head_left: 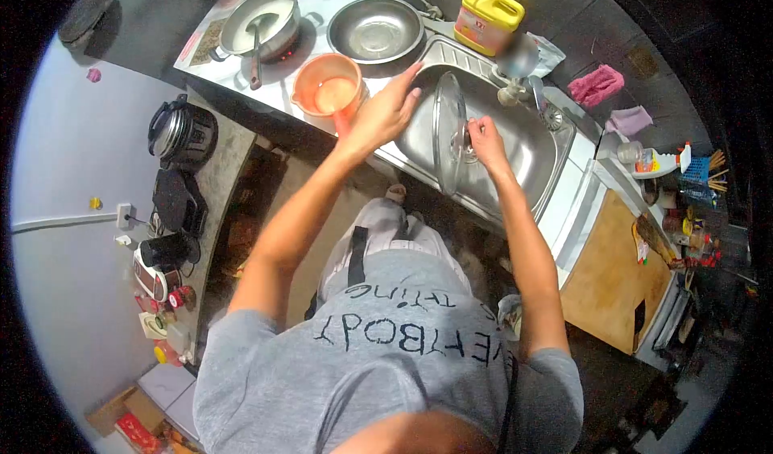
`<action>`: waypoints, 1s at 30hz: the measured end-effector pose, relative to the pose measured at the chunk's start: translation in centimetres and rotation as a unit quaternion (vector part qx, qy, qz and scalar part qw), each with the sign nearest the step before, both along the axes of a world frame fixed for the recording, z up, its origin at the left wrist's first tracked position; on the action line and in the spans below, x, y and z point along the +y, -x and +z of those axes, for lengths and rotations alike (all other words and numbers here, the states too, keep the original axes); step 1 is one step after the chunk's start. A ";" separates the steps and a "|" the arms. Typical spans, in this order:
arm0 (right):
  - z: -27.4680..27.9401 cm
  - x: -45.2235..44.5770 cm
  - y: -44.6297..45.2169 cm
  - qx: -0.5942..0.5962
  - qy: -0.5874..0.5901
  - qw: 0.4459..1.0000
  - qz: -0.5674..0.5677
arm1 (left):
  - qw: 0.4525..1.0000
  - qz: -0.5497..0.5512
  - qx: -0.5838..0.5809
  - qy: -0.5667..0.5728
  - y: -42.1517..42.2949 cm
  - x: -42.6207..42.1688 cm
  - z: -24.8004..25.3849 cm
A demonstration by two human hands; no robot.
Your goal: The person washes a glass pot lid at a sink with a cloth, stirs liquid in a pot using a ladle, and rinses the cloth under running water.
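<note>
Over the sink (515, 172), my right hand (486, 146) is closed on the knob of a glass pot lid (448, 132) with a metal rim. The lid is turned nearly on edge. To its left, my left hand (388, 117) is open, its fingers stretched out beside the lid and apart from it. An orange plastic dipper (328, 85) stands on the counter close to that hand, and my left wrist overlaps the end of its handle. Behind the dipper is a round steel basin (376, 31).
A pan (262, 21) with a ladle (255, 59) in pale contents sits at the back left. A yellow pump jug (487, 19) stands behind the sink near the faucet (515, 92). A wooden cutting board (616, 281) lies right; a pressure cooker (181, 132) is left.
</note>
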State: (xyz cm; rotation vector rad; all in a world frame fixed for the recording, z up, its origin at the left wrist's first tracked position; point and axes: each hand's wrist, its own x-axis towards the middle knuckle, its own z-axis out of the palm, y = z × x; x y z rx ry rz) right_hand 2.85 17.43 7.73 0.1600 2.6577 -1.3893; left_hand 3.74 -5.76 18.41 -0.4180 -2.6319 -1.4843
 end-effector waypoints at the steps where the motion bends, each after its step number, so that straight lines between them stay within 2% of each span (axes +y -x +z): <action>1: 0.2 -0.5 -0.1 0.008 0.018 1.000 -0.017 | 0.997 0.017 -0.064 -0.037 -1.0 0.0 -0.2; 2: 0.0 -0.8 -0.1 0.009 0.021 1.000 -0.014 | 0.994 0.021 -0.093 -0.050 -1.4 -0.4 -2.5; 4: -1.5 -1.6 0.1 -0.025 0.062 0.996 -0.063 | 0.944 -0.004 -0.242 -0.223 -4.1 0.6 -1.8; 6: -2.4 -2.3 0.3 -0.013 0.073 0.994 -0.077 | 0.943 0.038 -0.242 -0.226 -5.3 1.8 -2.6; 7: -2.6 -2.6 0.3 -0.026 0.079 0.992 -0.096 | 0.911 0.017 -0.221 -0.347 -5.5 1.9 -2.8; 10: -1.9 -3.3 -0.1 -0.037 0.091 0.989 -0.113 | 0.929 0.050 -0.168 -0.326 -5.5 2.3 -2.1; 17: 1.2 -4.0 -1.4 0.021 0.098 0.989 -0.109 | 0.897 0.113 -0.167 -0.393 -5.2 2.0 -3.2; 20: 4.7 -3.2 -2.1 -0.003 0.081 0.995 -0.054 | 0.893 0.133 -0.159 -0.399 -4.3 0.9 -3.3; 21: 7.9 -3.2 -3.1 0.004 0.051 0.996 -0.068 | 0.891 0.133 -0.167 -0.402 -4.1 0.3 -2.8; 22: 7.6 -2.5 -3.1 0.007 0.051 0.996 -0.069 | 0.888 0.132 -0.175 -0.404 -3.9 -0.2 -2.3; 24: 5.1 0.0 -2.2 0.148 -0.052 0.980 -0.120 | 0.888 0.122 -0.186 -0.403 -3.6 -1.0 -1.4; 26: 4.2 1.3 -1.4 0.123 -0.008 0.986 -0.111 | 0.885 0.108 -0.194 -0.410 -3.0 -1.7 -0.7; 27: 6.1 1.3 -1.8 0.043 0.193 0.974 -0.113 | 0.885 0.108 -0.190 -0.410 -2.5 -1.9 -0.7; 28: 7.1 1.3 -2.3 -0.041 0.385 0.915 -0.109 | 0.880 0.096 -0.190 -0.424 -2.1 -2.1 -0.9; 30: 6.4 2.7 -2.1 -0.048 0.503 0.859 -0.085 | 0.875 0.084 -0.183 -0.440 -1.5 -2.1 -0.2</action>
